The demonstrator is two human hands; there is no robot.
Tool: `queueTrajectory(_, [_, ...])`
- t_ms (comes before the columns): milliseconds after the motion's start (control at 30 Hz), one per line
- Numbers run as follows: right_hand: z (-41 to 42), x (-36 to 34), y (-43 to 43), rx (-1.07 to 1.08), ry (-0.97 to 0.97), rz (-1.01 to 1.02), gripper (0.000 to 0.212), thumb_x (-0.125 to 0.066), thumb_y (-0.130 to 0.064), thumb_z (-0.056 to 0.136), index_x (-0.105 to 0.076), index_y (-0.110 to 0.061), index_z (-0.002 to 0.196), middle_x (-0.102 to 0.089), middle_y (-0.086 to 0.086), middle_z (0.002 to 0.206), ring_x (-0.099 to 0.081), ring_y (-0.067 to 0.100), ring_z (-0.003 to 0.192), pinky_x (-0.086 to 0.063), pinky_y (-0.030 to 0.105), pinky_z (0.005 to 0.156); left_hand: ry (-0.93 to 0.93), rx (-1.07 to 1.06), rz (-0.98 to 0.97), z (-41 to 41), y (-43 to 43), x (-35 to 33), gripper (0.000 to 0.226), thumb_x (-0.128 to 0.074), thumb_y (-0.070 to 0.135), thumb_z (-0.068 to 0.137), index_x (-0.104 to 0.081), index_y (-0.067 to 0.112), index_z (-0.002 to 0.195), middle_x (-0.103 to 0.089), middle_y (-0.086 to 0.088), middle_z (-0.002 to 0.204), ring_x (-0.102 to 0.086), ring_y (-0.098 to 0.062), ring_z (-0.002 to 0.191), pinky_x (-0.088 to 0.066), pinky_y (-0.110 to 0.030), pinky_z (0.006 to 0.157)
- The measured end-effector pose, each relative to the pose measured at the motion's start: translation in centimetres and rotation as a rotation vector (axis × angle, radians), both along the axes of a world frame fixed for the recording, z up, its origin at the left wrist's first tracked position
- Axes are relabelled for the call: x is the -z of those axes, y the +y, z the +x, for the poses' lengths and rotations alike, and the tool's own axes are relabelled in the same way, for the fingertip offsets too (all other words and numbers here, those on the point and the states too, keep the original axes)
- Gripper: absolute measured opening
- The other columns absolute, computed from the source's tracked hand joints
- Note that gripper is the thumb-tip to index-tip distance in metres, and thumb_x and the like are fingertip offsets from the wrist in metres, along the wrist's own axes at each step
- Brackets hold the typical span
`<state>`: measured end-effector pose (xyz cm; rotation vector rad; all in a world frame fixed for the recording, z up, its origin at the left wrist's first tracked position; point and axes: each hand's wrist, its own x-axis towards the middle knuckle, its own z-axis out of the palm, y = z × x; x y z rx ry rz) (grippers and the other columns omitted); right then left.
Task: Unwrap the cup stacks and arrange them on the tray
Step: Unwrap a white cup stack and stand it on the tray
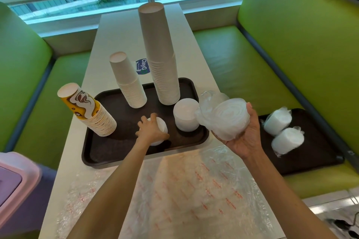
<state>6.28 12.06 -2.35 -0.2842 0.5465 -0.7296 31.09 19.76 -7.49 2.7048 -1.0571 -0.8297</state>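
Note:
A dark tray [108,151] lies on the table. On it stand a tall white cup stack [161,58], a shorter white stack [129,81], a leaning yellow printed stack [89,110] and a low white stack [185,114]. My left hand [151,131] grips a small white stack [160,129] standing on the tray. My right hand [246,136] holds up a stack wrapped in clear plastic [225,118] just right of the tray, its loose wrap bunched on the left.
A second dark tray [314,151] on the green bench at right carries two wrapped white stacks [277,120] [287,139]. Empty clear plastic wrappers [194,190] cover the near table. A pink and purple bin [17,180] stands at lower left.

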Motion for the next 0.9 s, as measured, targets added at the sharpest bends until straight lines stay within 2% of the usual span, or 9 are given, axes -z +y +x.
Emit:
queueTrajectory(233, [0.2, 0.0, 0.3, 0.008, -0.006, -0.012, 0.106, -0.095, -0.045, 0.024, -0.058, -0.018, 0.119, -0.071, 0.017, 0.107, -0.069, 0.035, 0.094, -0.058, 0.048, 0.066, -0.041, 0.036, 0.074, 0.2, -0.1, -0.9, 0.106, -0.079, 0.037, 0.071, -0.008, 0.027, 0.149, -0.011, -0.013, 0.149, -0.012, -0.039, 0.138, -0.029, -0.061, 0.104])
queueTrajectory(400, [0.4, -0.1, 0.3, 0.006, -0.011, -0.018, 0.105, -0.096, -0.045, 0.022, -0.059, -0.018, 0.118, -0.071, 0.016, 0.105, -0.07, 0.034, 0.092, -0.059, 0.048, 0.066, -0.017, -0.18, -0.01, -0.4, -0.2, -0.6, 0.113, -0.078, 0.051, 0.069, -0.003, 0.025, 0.149, -0.005, -0.016, 0.152, -0.012, -0.043, 0.139, -0.029, -0.064, 0.103])
queueTrajectory(533, [0.7, -0.2, 0.4, 0.001, 0.0, -0.021, 0.106, -0.095, -0.046, 0.021, -0.059, -0.018, 0.117, -0.072, 0.016, 0.103, -0.07, 0.034, 0.092, -0.059, 0.048, 0.065, -0.001, -0.264, -0.025, -0.5, -0.3, -0.3, 0.112, -0.079, 0.048, 0.069, -0.004, 0.022, 0.149, -0.014, -0.018, 0.149, -0.019, -0.043, 0.137, -0.034, -0.061, 0.102])
queueTrajectory(767, [0.7, 0.0, 0.3, 0.009, 0.011, -0.021, 0.108, -0.095, -0.046, 0.022, -0.058, -0.018, 0.119, -0.071, 0.016, 0.105, -0.07, 0.033, 0.093, -0.059, 0.048, 0.067, 0.065, -0.136, -0.008, 0.0, -0.9, -0.8, 0.11, -0.079, 0.041, 0.072, -0.004, 0.02, 0.15, -0.016, -0.018, 0.149, -0.017, -0.041, 0.138, -0.032, -0.056, 0.105])
queueTrajectory(900, [0.9, 0.2, 0.4, 0.008, 0.016, -0.01, 0.112, -0.095, -0.046, 0.022, -0.056, -0.019, 0.123, -0.071, 0.016, 0.106, -0.069, 0.034, 0.094, -0.058, 0.047, 0.064, 0.069, -0.018, -0.014, -0.4, -1.3, -0.8, 0.101, -0.078, 0.041, 0.073, -0.014, 0.019, 0.148, -0.019, -0.016, 0.147, -0.019, -0.04, 0.137, -0.032, -0.055, 0.104])
